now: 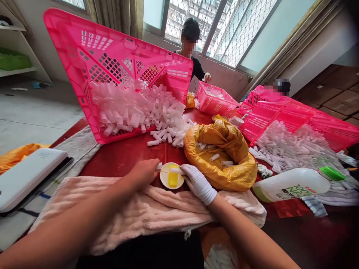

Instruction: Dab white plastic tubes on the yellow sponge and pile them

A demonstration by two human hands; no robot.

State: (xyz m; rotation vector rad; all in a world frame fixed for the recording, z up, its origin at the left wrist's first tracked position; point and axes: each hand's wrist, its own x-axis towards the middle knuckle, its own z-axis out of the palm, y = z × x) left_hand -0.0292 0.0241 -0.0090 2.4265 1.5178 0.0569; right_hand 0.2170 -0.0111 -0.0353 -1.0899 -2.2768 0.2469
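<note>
Left hand [147, 171] pinched on white piece [159, 166]; gloved right hand [198, 183] pinched on white tube [176, 170]. Dish [163, 179] between, twelve o'clock, likely for easy reach.

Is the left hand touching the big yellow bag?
Apart. The head view shows the white dish and bare red table between the left hand and the yellow bag.

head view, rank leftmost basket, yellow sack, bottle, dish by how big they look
1. Leftmost basket
2. Yellow sack
3. Bottle: longer than the sack, but covering less area
4. Dish
</note>
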